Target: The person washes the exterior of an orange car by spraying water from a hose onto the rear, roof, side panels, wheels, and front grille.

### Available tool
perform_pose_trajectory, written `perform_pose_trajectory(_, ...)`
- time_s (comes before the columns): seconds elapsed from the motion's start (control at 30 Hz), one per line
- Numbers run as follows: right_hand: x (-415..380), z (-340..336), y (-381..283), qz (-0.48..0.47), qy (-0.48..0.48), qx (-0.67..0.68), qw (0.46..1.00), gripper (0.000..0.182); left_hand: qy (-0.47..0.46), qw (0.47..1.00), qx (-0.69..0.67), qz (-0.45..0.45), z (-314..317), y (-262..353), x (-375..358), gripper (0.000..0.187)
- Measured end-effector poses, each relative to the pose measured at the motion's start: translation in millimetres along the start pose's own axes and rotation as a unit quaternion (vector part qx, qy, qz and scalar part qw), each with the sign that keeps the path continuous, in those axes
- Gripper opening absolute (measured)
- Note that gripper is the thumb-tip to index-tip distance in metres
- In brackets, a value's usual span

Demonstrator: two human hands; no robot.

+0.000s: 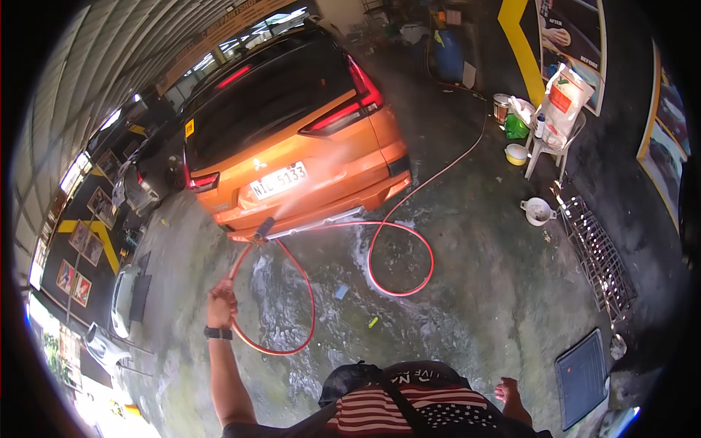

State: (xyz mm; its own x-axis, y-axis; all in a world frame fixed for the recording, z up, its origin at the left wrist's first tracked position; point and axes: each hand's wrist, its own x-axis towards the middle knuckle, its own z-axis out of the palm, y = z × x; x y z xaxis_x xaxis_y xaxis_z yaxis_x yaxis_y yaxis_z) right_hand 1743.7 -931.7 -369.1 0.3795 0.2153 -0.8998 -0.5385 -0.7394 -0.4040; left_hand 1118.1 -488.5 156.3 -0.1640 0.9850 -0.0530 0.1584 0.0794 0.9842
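Observation:
My left hand [221, 306], with a dark band at the wrist, is closed around a red hose [312, 310]. From this hand the hose rises to a dark spray nozzle [264, 228] near the rear bumper. A pale mist of water crosses the back of an orange car [350, 164] with a dark rear window. My right hand [504, 390] hangs low at my side, fingers loosely bent, with nothing visible in it. A blue sponge-like block [341, 292] and a small yellow-green piece [373, 322] lie on the wet floor.
The hose loops across the floor and runs toward the back. On the right stand a white chair [544, 150] holding a sack [566, 98], a yellow tub [516, 154], a white pot [538, 211], a metal rack [595, 252] and a dark tray [582, 379]. Another car [142, 182] is at left.

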Motion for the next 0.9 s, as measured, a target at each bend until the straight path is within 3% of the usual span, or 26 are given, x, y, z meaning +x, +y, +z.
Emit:
perform_pose_trajectory(0.17, 4.6, -12.5, -50.8, -0.026, -0.013, -0.042, 0.999, 0.026, -0.022, 0.991, -0.107, -0.077, 77.3, -80.7, -50.9, 0.027)
perform_pose_trajectory(0.3, 30.8, -30.7, -73.5, -0.037, -0.064, -0.011, 0.997, 0.031, 0.046, 0.984, -0.108, -0.133, 100.7, -144.3, -67.1, 0.034)
perform_pose_trajectory(0.37, 20.7, -42.4, -83.2, -0.092, -0.1, -0.035, 0.99, 0.034, 0.097, 0.977, -0.129, -0.141, 95.9, -159.9, -71.7, 0.034)
perform_pose_trajectory(0.43, 18.0, -48.9, -88.4, -0.095, -0.066, -0.033, 0.993, 0.03, 0.163, 0.962, -0.168, -0.14, 79.3, -184.1, -63.8, 0.03)
perform_pose_trajectory(0.57, 97.2, -94.6, -34.3, -0.113, -0.076, -0.038, 0.99, 0.033, 0.289, 0.924, -0.219, -0.119, 52.4, -214.4, -54.6, 0.026)
perform_pose_trajectory(0.67, 139.3, -125.3, 13.5, -0.135, -0.124, -0.004, 0.983, 0.043, 0.278, 0.929, -0.209, -0.125, 61.8, -209.5, -56.1, 0.026)
perform_pose_trajectory(0.7, 111.9, -115.2, -10.7, -0.186, -0.102, -0.164, 0.963, 0.037, 0.265, 0.933, -0.208, -0.128, 71.3, -206.7, -58.3, 0.026)
perform_pose_trajectory(0.73, 88.9, -111.8, -29.7, -0.307, -0.088, -0.4, 0.859, 0.033, 0.257, 0.934, -0.208, -0.133, 83.4, -206.0, -60.3, 0.026)
perform_pose_trajectory(0.77, 59.0, -105.4, -48.4, -0.39, -0.087, -0.518, 0.757, 0.028, 0.237, 0.945, -0.185, -0.131, 97.5, -206.7, -62.2, 0.027)
perform_pose_trajectory(0.83, 14.0, -94.8, -72.9, -0.503, -0.077, -0.629, 0.588, 0.022, 0.204, 0.956, -0.159, -0.136, 129.2, -205.8, -68.4, 0.028)
perform_pose_trajectory(0.9, 43.3, -87.2, -58.9, -0.424, -0.058, -0.602, 0.674, 0.022, 0.165, 0.957, -0.178, -0.157, 165.0, -205.3, -74.9, 0.037)
